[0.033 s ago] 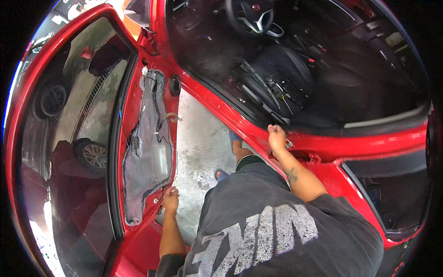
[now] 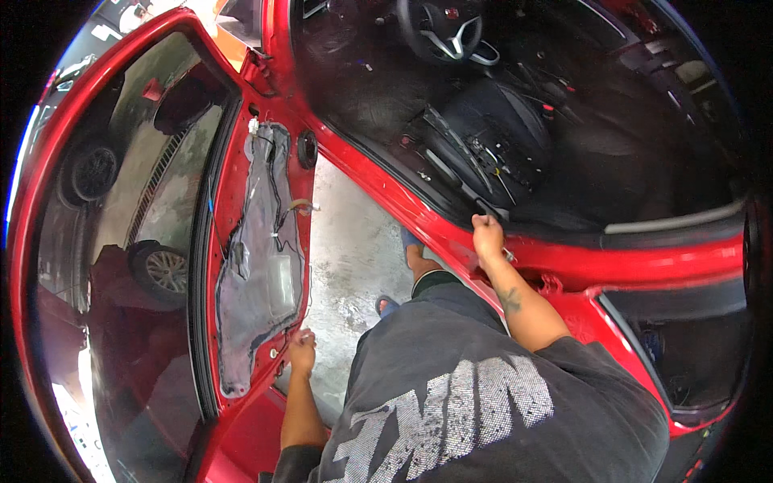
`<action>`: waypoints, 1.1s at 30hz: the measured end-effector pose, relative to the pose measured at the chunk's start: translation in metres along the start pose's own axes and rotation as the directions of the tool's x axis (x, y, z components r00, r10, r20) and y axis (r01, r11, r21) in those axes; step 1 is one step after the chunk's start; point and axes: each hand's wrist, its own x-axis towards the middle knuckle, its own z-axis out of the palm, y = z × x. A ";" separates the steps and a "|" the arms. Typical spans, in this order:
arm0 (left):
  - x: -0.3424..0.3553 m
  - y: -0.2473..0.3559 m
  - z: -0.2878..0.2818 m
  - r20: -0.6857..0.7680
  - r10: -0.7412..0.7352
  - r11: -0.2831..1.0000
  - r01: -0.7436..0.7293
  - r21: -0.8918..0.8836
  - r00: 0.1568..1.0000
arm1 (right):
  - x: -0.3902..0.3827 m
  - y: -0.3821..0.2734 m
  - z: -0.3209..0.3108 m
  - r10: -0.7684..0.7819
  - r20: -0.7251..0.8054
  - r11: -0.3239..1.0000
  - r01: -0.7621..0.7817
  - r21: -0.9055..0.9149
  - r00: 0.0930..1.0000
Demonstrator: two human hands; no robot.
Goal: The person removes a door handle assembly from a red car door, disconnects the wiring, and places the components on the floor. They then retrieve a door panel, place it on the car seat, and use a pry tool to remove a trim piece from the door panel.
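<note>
From where I am standing, the left grip (image 2: 302, 352) is sitting at the free edge of the red door (image 2: 208, 302), fingers bent; whether it is clasping the metal, I am not able to tell. The right grip (image 2: 487, 239) is showing curled fingers at the car body (image 2: 644, 262), any hold being hidden. The door is hanging open on the person's left, its inner face exposing a grey liner (image 2: 251, 298) and a tan cable (image 2: 298, 203). Judging by build, the door is likely behaving as a heavy, stiff panel with slippery paint; the liner is looking soft, the cable fragile. The bare metal edge is therefore offering the soundest hold, the window glass (image 2: 129, 209) the poorest.
</note>
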 end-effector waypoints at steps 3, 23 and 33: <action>-0.015 -0.018 0.006 0.001 0.019 0.981 -0.019 0.194 1.000 | 0.096 0.027 0.020 0.129 -0.145 0.990 -0.135 -0.032 0.981; 0.041 0.110 0.039 0.106 -0.274 0.949 0.251 0.191 0.956 | 0.355 0.044 -0.008 0.006 0.243 0.612 0.189 -0.768 0.970; 0.066 0.222 0.069 0.124 -0.224 0.940 0.180 0.291 0.967 | 0.362 0.061 0.042 0.150 0.170 0.729 0.007 -0.685 0.974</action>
